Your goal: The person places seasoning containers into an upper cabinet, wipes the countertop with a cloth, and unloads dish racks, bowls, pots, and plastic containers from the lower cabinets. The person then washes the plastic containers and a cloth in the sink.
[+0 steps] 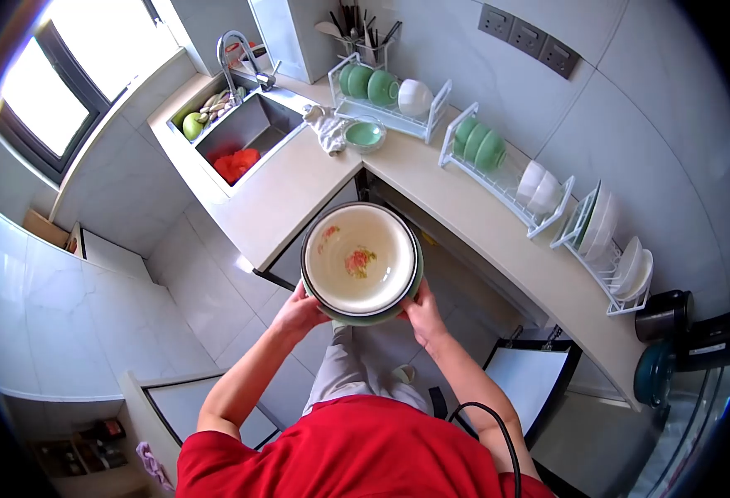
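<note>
A round cream basin (pixel 344 286) with a dark rim and red flowers painted inside is held up in front of my body, over the floor. Under it shows the green side of a larger bowl or basin (pixel 357 319); whether the two are nested or one piece I cannot tell. My left hand (pixel 301 314) grips the lower left side, and my right hand (pixel 422 314) grips the lower right. The fingers of both hands are partly hidden beneath. Nothing is inside the cream basin.
A counter (pixel 290 195) runs around the corner, with a sink (pixel 261 124) holding something red. White racks (pixel 431 124) of green and white bowls stand along the wall. A cabinet door (pixel 531 373) hangs open at right. A small green bowl (pixel 365 133) and cloth (pixel 325 126) lie near the sink.
</note>
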Motion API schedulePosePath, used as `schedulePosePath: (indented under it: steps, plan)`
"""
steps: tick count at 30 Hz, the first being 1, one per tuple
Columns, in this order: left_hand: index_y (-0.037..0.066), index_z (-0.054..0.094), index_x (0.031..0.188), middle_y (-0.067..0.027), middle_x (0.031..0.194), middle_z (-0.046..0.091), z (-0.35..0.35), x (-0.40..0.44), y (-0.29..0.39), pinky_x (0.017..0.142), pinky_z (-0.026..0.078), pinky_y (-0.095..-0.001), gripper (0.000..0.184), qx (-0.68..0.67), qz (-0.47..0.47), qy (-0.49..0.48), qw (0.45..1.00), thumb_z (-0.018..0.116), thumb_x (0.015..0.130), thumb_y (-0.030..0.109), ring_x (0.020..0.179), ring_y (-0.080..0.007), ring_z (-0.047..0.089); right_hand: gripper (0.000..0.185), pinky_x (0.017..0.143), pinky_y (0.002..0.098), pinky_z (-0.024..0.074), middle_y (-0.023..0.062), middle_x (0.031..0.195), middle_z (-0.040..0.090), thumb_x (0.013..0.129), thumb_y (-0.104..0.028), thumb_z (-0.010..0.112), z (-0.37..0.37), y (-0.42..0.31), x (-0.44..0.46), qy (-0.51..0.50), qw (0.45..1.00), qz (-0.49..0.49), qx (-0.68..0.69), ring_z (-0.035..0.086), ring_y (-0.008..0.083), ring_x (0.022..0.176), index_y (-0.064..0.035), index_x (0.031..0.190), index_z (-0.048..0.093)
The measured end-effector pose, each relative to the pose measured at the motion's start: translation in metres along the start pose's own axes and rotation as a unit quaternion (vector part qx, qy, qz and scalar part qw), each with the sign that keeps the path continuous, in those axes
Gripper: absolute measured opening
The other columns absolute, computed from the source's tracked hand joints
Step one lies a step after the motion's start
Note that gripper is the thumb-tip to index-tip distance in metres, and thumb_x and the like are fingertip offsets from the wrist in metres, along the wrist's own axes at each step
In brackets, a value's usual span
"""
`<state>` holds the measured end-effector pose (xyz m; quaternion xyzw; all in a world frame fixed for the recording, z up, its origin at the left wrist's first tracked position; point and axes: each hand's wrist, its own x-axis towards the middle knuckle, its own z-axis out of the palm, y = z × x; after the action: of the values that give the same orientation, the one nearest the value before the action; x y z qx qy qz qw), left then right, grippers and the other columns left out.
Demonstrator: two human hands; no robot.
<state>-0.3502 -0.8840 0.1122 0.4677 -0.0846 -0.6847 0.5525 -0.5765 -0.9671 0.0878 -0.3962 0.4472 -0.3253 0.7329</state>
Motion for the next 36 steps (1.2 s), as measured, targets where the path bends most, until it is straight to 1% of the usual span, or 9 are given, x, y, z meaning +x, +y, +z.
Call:
schedulePosePath:
  steps: [11, 14, 19, 22, 26, 32, 33, 34, 36]
  plan:
    - [0.028, 0.022, 0.139, -0.008, 0.113, 0.054, -0.095, 0.108, 0.14, 0.075, 0.052, -0.0411, 0.074, -0.01, -0.004, 0.014, 1.0, 0.052, 0.081, -0.005, 0.088, -0.0256, 0.062, 0.051, 0.068, 0.0365, 0.0556, 0.0057, 0.109, 0.056, 0.085, -0.007, 0.057, 0.116, -0.028, 0.154, -0.02, 0.999, 0.006, 0.036, 0.061, 0.019, 0.091, -0.0159, 0.13, 0.037]
    - [0.028, 0.022, 0.139, -0.0082, 0.113, 0.054, -0.114, 0.134, 0.17, 0.075, 0.053, -0.0417, 0.076, 0.003, -0.02, 0.009, 1.0, 0.052, 0.079, -0.007, 0.088, -0.0259, 0.062, 0.056, 0.066, 0.0333, 0.0568, 0.0058, 0.115, 0.053, 0.086, -0.004, 0.054, 0.141, -0.028, 0.193, -0.025, 0.999, 0.012, 0.039, 0.06, 0.019, 0.092, -0.0196, 0.135, 0.031]
    - [0.024, 0.033, 0.133, -0.0082, 0.113, 0.054, -0.13, 0.17, 0.214, 0.081, 0.051, -0.0451, 0.063, 0.021, -0.003, 0.029, 0.999, 0.053, 0.08, -0.003, 0.094, -0.0266, 0.06, 0.055, 0.065, 0.0336, 0.0572, 0.0068, 0.115, 0.053, 0.087, -0.003, 0.052, 0.173, -0.031, 0.247, -0.005, 0.999, 0.004, 0.04, 0.06, 0.0198, 0.092, -0.0182, 0.135, 0.031]
    - [0.026, 0.024, 0.139, -0.0076, 0.116, 0.052, -0.145, 0.193, 0.232, 0.078, 0.052, -0.0429, 0.077, -0.009, -0.02, 0.023, 0.999, 0.054, 0.077, -0.008, 0.09, -0.0263, 0.062, 0.054, 0.062, 0.0324, 0.0568, 0.0069, 0.113, 0.053, 0.087, -0.002, 0.051, 0.183, -0.026, 0.276, -0.002, 0.999, 0.002, 0.038, 0.06, 0.0191, 0.091, -0.0175, 0.135, 0.032]
    - [0.025, 0.025, 0.138, -0.0078, 0.117, 0.051, -0.159, 0.216, 0.243, 0.078, 0.052, -0.0431, 0.074, -0.009, -0.024, 0.018, 1.0, 0.054, 0.078, -0.007, 0.091, -0.0263, 0.061, 0.052, 0.063, 0.0325, 0.0561, 0.0056, 0.109, 0.055, 0.084, -0.012, 0.061, 0.191, -0.026, 0.299, 0.004, 1.0, -0.001, -0.001, 0.061, 0.0181, 0.088, -0.0168, 0.13, 0.036]
    - [0.022, 0.027, 0.136, -0.0096, 0.113, 0.053, -0.174, 0.238, 0.25, 0.078, 0.052, -0.0448, 0.068, 0.004, -0.031, 0.023, 0.999, 0.052, 0.079, -0.007, 0.092, -0.0262, 0.061, 0.048, 0.059, 0.0301, 0.0547, 0.0076, 0.106, 0.056, 0.084, -0.009, 0.058, 0.196, -0.019, 0.325, 0.011, 0.999, 0.009, -0.036, 0.061, 0.0169, 0.084, -0.0125, 0.128, 0.039]
    - [0.021, 0.027, 0.136, -0.0105, 0.111, 0.054, -0.175, 0.239, 0.251, 0.078, 0.052, -0.0452, 0.068, -0.01, -0.029, 0.017, 0.999, 0.051, 0.08, -0.008, 0.092, -0.0263, 0.061, 0.042, 0.065, 0.0303, 0.0541, 0.0085, 0.109, 0.055, 0.085, 0.002, 0.05, 0.202, -0.028, 0.322, 0.029, 0.999, 0.025, -0.035, 0.057, 0.0197, 0.094, -0.0083, 0.125, 0.042]
    - [0.02, 0.026, 0.136, -0.0115, 0.11, 0.054, -0.177, 0.239, 0.252, 0.078, 0.051, -0.0457, 0.067, -0.026, -0.027, 0.011, 0.999, 0.05, 0.08, -0.008, 0.092, -0.0263, 0.061, 0.042, 0.069, 0.0326, 0.0539, 0.0093, 0.112, 0.054, 0.085, 0.002, 0.05, 0.199, -0.014, 0.33, 0.02, 0.999, -0.034, -0.01, 0.055, 0.0213, 0.099, -0.008, 0.125, 0.042]
    - [0.019, 0.026, 0.136, -0.0134, 0.11, 0.055, -0.178, 0.241, 0.253, 0.079, 0.051, -0.0467, 0.066, -0.024, -0.035, 0.002, 0.999, 0.05, 0.081, -0.008, 0.091, -0.0269, 0.061, 0.041, 0.071, 0.033, 0.0538, 0.0093, 0.113, 0.053, 0.085, 0.001, 0.051, 0.2, -0.017, 0.331, 0.027, 0.999, -0.021, -0.034, 0.054, 0.022, 0.1, -0.0068, 0.125, 0.042]
